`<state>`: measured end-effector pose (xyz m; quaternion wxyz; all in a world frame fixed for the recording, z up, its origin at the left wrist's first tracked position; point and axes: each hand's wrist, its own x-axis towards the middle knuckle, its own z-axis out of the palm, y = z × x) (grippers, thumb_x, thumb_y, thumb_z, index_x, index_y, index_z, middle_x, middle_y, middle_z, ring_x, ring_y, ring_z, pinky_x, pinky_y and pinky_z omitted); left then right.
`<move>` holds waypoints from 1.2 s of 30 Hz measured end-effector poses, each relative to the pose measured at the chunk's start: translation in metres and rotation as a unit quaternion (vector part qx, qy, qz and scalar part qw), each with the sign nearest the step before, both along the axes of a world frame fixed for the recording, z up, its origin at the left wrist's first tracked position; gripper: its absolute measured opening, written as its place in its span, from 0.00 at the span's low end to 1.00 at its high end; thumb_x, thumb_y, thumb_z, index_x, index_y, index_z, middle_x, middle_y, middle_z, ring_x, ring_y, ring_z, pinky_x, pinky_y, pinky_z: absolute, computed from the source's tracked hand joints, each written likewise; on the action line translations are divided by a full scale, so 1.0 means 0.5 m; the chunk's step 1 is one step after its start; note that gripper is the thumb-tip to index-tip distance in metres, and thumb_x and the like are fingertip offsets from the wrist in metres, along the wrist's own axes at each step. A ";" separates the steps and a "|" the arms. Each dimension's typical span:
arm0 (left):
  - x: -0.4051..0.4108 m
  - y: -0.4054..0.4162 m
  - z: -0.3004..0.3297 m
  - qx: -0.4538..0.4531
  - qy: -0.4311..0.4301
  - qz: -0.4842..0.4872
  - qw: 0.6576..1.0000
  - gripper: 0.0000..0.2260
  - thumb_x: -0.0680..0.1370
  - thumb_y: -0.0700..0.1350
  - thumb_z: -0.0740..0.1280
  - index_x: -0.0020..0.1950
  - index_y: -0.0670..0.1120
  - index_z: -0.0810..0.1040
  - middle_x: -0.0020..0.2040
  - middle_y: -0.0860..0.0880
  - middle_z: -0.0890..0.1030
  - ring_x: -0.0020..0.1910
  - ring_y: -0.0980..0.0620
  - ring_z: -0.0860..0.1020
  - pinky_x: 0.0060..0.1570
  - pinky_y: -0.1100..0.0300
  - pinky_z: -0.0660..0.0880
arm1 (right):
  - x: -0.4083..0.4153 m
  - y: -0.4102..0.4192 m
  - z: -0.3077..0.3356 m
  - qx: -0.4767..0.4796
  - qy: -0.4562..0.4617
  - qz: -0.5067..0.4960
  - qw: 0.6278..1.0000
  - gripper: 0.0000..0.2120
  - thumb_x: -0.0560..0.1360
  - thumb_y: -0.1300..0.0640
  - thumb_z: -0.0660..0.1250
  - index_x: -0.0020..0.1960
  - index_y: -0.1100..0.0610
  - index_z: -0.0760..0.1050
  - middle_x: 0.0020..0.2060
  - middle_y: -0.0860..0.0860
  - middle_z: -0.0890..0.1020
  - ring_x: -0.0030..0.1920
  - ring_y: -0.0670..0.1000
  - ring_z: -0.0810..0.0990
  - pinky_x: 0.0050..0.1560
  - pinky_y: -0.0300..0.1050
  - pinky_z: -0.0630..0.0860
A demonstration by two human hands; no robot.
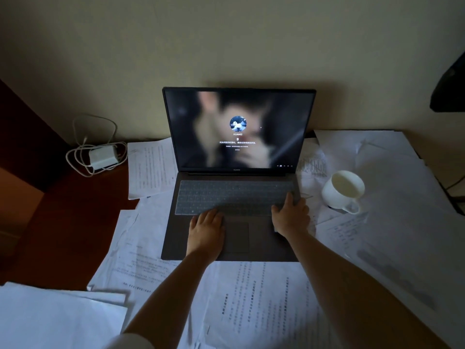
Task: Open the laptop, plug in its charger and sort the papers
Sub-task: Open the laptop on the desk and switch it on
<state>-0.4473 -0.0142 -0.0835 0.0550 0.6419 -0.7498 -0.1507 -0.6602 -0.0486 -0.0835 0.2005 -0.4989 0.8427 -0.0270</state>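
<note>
I am resting both hands on the open laptop (pixel 234 197), which is sitting in the middle of the worktop (pixel 63 222) with its lit screen facing me and showing a login page. My left hand (pixel 207 229) is lying flat on the palm rest just left of the touchpad, its fingers (pixel 211 214) straight and close together, the tips touching the bottom row of the covered keyboard. My right hand (pixel 290 216) is lying at the right end of the keyboard, fingers loosely spread and gripping nothing, with one finger stretching up toward the laptop's right edge. The charger (pixel 103 157), a white brick with its cable coiled loosely around it, is sitting well apart to the left near the wall, and I am seeing no lead running to the laptop. The papers (pixel 251 306) are lying scattered and overlapping around and under the laptop on every side, with a thicker pile at my near left. A white cup (pixel 343 191) is standing on the sheets just right of the laptop, near my right hand
</note>
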 end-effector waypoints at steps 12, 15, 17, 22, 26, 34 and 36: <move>0.065 -0.058 -0.018 0.065 -0.051 0.230 0.970 0.22 0.81 0.57 0.54 0.74 0.53 0.59 0.76 0.44 0.55 0.75 0.41 0.56 0.70 0.35 0.56 | -0.009 -0.070 0.002 0.049 -0.004 -0.024 0.998 0.33 0.79 0.38 0.48 0.77 0.50 0.42 0.74 0.63 0.50 0.73 0.65 0.52 0.70 0.60 0.56; 0.067 -0.067 -0.020 0.082 -0.038 0.260 0.961 0.23 0.81 0.59 0.53 0.74 0.53 0.58 0.75 0.42 0.58 0.72 0.39 0.60 0.68 0.37 0.61 | -0.016 -0.087 0.002 0.053 0.005 -0.030 0.998 0.32 0.78 0.36 0.49 0.77 0.46 0.42 0.74 0.61 0.52 0.72 0.64 0.54 0.68 0.61 0.59; 0.063 -0.072 -0.017 0.073 -0.033 0.272 0.959 0.22 0.80 0.58 0.53 0.73 0.53 0.59 0.71 0.41 0.62 0.69 0.39 0.63 0.66 0.40 0.64 | -0.022 -0.098 0.003 0.055 0.008 -0.034 0.998 0.32 0.77 0.35 0.49 0.77 0.44 0.43 0.73 0.61 0.54 0.70 0.64 0.57 0.67 0.60 0.61; 0.056 -0.092 -0.005 0.078 0.030 0.329 0.941 0.21 0.81 0.56 0.54 0.73 0.51 0.60 0.68 0.39 0.65 0.66 0.38 0.65 0.65 0.42 0.64 | -0.023 -0.109 0.006 0.059 0.002 -0.045 0.997 0.33 0.77 0.34 0.49 0.77 0.43 0.43 0.72 0.61 0.55 0.70 0.64 0.57 0.66 0.63 0.60; 0.056 -0.099 0.003 0.083 0.093 0.375 0.918 0.21 0.81 0.54 0.56 0.73 0.52 0.60 0.67 0.39 0.65 0.66 0.38 0.64 0.65 0.42 0.62 | -0.023 -0.109 0.007 0.066 0.004 -0.048 0.997 0.31 0.78 0.36 0.48 0.77 0.44 0.42 0.73 0.61 0.54 0.71 0.65 0.56 0.68 0.64 0.59; 0.046 -0.078 -0.004 0.087 0.057 0.358 0.928 0.21 0.81 0.55 0.55 0.72 0.50 0.60 0.67 0.39 0.63 0.66 0.38 0.63 0.65 0.43 0.62 | -0.025 -0.103 0.010 0.057 0.013 -0.039 0.997 0.32 0.77 0.35 0.49 0.77 0.45 0.45 0.72 0.61 0.55 0.70 0.64 0.58 0.66 0.63 0.60; 0.042 -0.070 -0.008 0.089 0.039 0.340 0.936 0.22 0.81 0.55 0.54 0.74 0.51 0.58 0.69 0.39 0.61 0.68 0.38 0.62 0.67 0.43 0.60 | -0.023 -0.091 0.006 0.056 0.021 -0.035 0.998 0.32 0.78 0.35 0.48 0.77 0.46 0.44 0.73 0.60 0.54 0.71 0.64 0.56 0.67 0.62 0.60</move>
